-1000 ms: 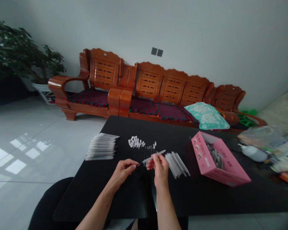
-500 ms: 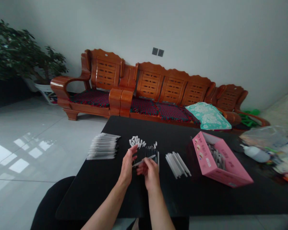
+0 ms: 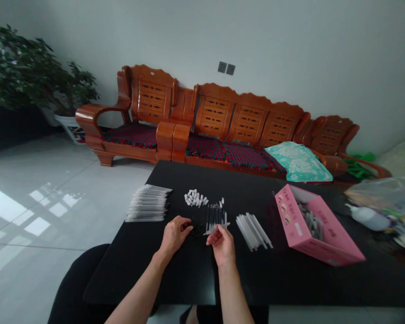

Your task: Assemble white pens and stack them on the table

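The left hand point(image 3: 173, 235), which half a second ago was raised, palm open, beside the right, is now lowered to a loose cluster of small black pieces point(image 3: 196, 230); the two hands are apart, so the work has turned to these pieces. Its fingers are curled, with a narrow gap between thumb and forefinger; whether it grips a piece cannot be told. The right hand point(image 3: 222, 246) pinches a slim, frosted, translucent tube point(image 3: 209, 232), held crosswise over the near end of a row of thin, dark, rod-like sticks point(image 3: 212, 213). Beyond lie short, white, smooth-looking cylinders point(image 3: 195, 198), heaped. To the left, dark-tipped frosted tubes point(image 3: 147, 204) lie side by side; to the right is a bundle of whitish, straight tubes point(image 3: 253, 231), near an open pink cardboard box point(image 3: 293, 220). Everything rests on a smooth black tabletop point(image 3: 256, 279).
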Demonstrator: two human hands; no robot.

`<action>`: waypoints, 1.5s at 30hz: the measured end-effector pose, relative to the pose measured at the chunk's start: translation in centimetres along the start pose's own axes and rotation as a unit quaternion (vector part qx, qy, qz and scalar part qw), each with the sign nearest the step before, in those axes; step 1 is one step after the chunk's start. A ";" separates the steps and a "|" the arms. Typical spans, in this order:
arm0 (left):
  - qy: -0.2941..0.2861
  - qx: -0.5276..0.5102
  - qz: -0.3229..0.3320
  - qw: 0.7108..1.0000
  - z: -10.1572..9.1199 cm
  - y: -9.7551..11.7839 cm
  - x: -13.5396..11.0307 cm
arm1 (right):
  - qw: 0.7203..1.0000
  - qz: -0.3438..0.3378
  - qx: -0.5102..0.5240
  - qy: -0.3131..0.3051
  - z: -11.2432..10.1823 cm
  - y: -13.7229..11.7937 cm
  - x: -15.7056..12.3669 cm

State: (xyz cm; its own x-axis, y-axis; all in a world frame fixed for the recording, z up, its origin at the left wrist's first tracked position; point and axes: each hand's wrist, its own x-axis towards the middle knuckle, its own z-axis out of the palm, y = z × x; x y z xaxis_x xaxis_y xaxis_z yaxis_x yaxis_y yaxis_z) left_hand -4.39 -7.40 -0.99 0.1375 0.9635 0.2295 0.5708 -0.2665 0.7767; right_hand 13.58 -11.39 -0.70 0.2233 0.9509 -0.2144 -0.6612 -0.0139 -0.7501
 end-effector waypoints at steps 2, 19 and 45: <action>-0.006 0.028 -0.003 1.000 0.2 0.3 0.1 | 1.000 0.001 0.004 0.000 -0.1 0.0 0.1; 0.034 -0.457 -0.192 0.868 -0.2 -0.1 0.4 | 0.999 0.002 0.031 0.008 0.0 0.2 -0.2; -0.043 -0.484 -0.148 0.861 0.8 1.5 -0.5 | 0.999 -0.022 0.023 -0.004 1.3 1.7 0.4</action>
State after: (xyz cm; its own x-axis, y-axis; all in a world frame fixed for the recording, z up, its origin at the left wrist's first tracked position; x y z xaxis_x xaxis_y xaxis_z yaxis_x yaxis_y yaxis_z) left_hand -2.96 -8.32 -0.37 0.1861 0.9797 -0.0745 -0.3453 0.1362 0.9286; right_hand 11.60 -10.65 -1.20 0.2472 0.9529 -0.1755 -0.6834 0.0430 -0.7288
